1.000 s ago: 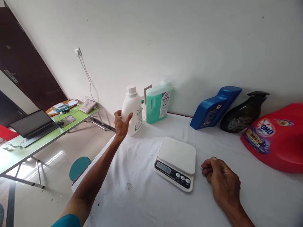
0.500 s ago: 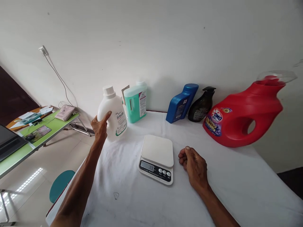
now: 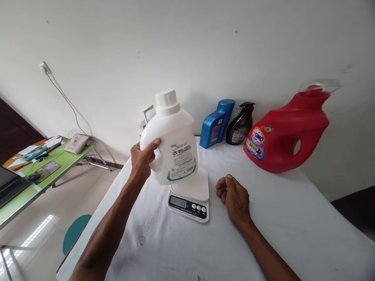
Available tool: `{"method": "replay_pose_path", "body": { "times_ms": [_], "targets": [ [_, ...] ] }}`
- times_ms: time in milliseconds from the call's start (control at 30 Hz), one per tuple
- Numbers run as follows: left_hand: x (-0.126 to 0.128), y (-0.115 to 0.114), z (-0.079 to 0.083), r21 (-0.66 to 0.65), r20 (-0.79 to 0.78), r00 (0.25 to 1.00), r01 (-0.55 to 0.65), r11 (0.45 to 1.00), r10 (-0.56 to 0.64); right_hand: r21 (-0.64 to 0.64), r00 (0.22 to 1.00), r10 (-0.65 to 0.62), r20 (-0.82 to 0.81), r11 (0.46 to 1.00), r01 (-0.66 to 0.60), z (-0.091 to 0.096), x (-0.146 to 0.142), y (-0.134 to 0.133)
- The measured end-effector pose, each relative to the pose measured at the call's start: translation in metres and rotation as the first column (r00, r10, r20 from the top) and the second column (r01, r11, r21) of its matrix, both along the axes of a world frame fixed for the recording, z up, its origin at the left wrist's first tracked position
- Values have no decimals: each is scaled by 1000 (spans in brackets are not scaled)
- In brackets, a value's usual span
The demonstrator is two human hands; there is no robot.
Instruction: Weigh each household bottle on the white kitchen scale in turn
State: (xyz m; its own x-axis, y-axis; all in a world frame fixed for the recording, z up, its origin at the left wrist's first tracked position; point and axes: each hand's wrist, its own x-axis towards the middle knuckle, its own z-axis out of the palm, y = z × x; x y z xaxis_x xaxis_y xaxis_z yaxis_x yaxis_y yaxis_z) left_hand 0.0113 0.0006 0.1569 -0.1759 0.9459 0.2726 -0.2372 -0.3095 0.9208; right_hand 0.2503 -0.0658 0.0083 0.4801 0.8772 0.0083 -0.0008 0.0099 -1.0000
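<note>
A white laundry detergent jug (image 3: pixel 183 128) with a white cap hangs above a kitchen scale, gripped through its handle by my left hand (image 3: pixel 143 158). It leans slightly and hides the back of the white weighing plate. The kitchen scale (image 3: pixel 189 207) lies flat on the table, its dark display and round buttons facing me. My right hand (image 3: pixel 234 199) rests on the cloth just right of the scale, fingers curled in and nothing seen in them. Behind the jug, the green bottle (image 3: pixel 150 113) is mostly covered.
Along the wall stand a blue bottle (image 3: pixel 215 125), a dark pump bottle (image 3: pixel 240 125) and a large red OMO jug (image 3: pixel 285 134). White cloth (image 3: pixel 164 249) covers the table. To the left are a green side table (image 3: pixel 66 156) and a teal stool (image 3: pixel 74 232).
My left hand has lifted the white jug and brought it right and nearer, over the scale. My right hand stays beside the scale. The view has shifted slightly.
</note>
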Motion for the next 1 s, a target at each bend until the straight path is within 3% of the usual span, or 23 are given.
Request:
{"method": "replay_pose_path", "body": {
  "times_ms": [167,367,700,833,933,1000],
  "targets": [
    [27,0,-10,-18,-23,996,88,996,-89,36,998,-16,-53,999,18,1,0,0],
    [35,5,-17,-28,-47,991,122,992,-123,41,993,-63,-98,997,67,-1,1,3],
    [27,2,-25,-2,-169,974,154,988,-152,6,996,-73,-57,997,74,-2,1,3],
    [17,-3,-23,63,-302,939,194,979,-167,6,997,-67,-37,998,67,-2,1,2],
    [3,-3,-24,150,-439,893,183,972,-100,13,998,-61,-35,998,61,-1,1,2],
    [-8,2,-34,176,-423,906,121,977,-36,16,998,-56,-33,998,57,-1,1,3]
  ]
}}
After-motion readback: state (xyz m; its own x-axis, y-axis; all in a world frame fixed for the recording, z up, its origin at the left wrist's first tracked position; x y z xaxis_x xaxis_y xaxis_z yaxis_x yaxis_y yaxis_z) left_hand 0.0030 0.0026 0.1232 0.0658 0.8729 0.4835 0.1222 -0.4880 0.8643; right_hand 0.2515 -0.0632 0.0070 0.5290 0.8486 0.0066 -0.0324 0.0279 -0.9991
